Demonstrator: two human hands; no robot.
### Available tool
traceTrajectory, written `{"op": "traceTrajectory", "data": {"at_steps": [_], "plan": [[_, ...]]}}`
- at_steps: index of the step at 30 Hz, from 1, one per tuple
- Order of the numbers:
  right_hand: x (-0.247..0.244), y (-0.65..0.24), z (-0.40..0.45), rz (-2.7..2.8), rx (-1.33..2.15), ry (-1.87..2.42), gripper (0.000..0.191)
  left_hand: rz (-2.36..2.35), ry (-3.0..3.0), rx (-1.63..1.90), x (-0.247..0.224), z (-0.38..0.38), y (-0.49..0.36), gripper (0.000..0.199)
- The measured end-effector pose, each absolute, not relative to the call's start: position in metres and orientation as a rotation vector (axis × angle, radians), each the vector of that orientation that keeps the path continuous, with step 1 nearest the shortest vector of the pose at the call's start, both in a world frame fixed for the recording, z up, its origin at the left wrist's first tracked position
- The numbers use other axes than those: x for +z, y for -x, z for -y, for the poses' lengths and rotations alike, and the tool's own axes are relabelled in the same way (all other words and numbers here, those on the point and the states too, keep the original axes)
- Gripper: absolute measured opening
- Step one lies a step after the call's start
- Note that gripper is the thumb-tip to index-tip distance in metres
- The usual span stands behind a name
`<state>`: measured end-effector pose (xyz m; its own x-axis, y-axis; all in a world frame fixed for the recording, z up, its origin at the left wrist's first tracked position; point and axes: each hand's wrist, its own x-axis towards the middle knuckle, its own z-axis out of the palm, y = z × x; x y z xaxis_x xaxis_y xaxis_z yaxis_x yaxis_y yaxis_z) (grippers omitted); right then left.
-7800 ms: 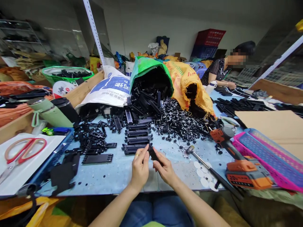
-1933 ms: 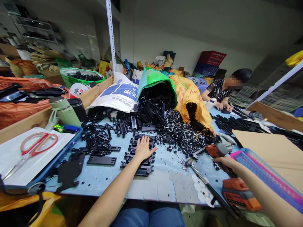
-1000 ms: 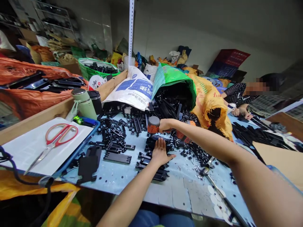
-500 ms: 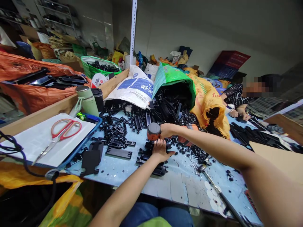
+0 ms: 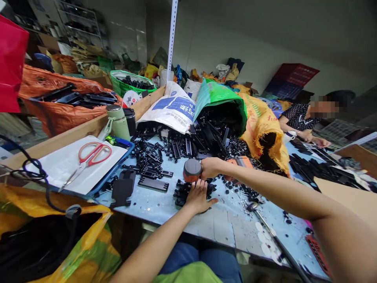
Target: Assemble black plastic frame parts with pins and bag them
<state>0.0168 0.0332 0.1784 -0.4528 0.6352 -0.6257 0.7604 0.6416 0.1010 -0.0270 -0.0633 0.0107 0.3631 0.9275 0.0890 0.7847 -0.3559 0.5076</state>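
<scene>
My right hand (image 5: 211, 167) is wrapped round an orange and grey cordless drill (image 5: 192, 169). The drill's round grey end faces up, and its tip is hidden behind my left hand and the parts. Just below it, my left hand (image 5: 198, 197) lies over a cluster of black plastic parts (image 5: 180, 192), its fingers gripping the top and its thumb stuck out to the right. To the left rest a flat black slotted plate (image 5: 153, 184) and a wider black plate (image 5: 122, 191). A pile of small black parts (image 5: 150, 156) lies behind them.
Red-handled scissors (image 5: 92, 157) lie on a white sheet at the left, near a green flask (image 5: 118, 122). An open green sack (image 5: 219, 100) spills black parts at the back. A metal-shafted tool (image 5: 272, 234) lies at the right. A co-worker (image 5: 299, 120) sits beyond.
The view has shifted a little, so the scene sits further right. A red object has come in at the left edge. My left hand and the drill remain together over the black parts.
</scene>
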Motion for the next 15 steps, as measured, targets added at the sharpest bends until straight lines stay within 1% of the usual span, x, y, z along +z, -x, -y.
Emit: {"op": "traceTrajectory", "data": {"at_steps": [4,11,15], "plan": [[0.184,-0.007,-0.022,-2.255,-0.260,-1.031,0.035,-1.516,-2.267,0.543,0.015,0.066,0.028,0.091],[0.172,0.012,-0.020,-2.204,-0.327,-0.949,0.031,-1.516,-2.240,0.601,0.016,0.067,0.029,0.090],[0.178,0.012,-0.005,-2.240,-0.220,-1.018,0.039,-1.492,-2.217,0.623,0.017,0.070,0.030,0.086]]}}
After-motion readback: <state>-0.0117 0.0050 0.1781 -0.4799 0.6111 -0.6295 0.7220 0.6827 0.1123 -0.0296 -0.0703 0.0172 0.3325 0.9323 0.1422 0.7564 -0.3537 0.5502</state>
